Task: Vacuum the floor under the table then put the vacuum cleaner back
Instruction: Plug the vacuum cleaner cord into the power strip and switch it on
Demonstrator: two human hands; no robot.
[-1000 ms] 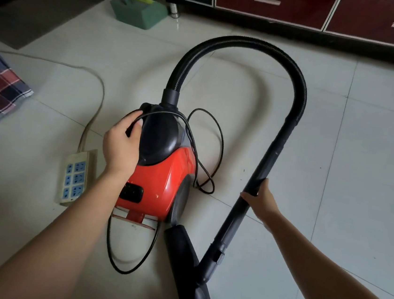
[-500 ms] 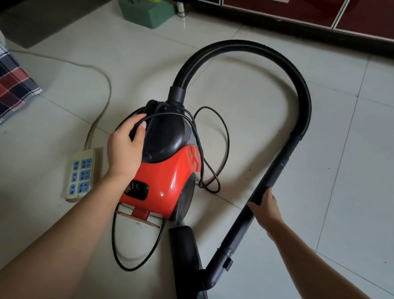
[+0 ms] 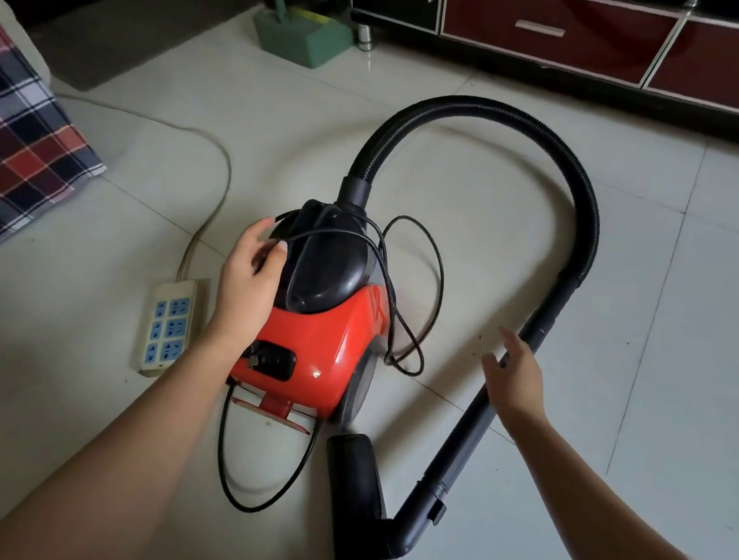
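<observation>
Pale floor tiles point(image 3: 699, 317) fill the room, with a dark red cabinet point(image 3: 557, 29) at 1 o'clock. At the centre stands the red vacuum cleaner point(image 3: 329, 335), its black hose point(image 3: 493, 109) arching toward 2 o'clock and down into the tube point(image 3: 477, 411), whose nozzle point(image 3: 358, 485) lies at 6 o'clock. Of the hands, the left hand point(image 3: 249, 284) rests on the vacuum's black top, fingers loosely bent; the right hand point(image 3: 515, 379) is spread flat against the tube. A power strip point(image 3: 169, 326) lies at 9 o'clock.

Red-and-black vacuum cleaner point(image 3: 329, 330), plaid blanket point(image 3: 8, 156), green block point(image 3: 303, 39)
</observation>
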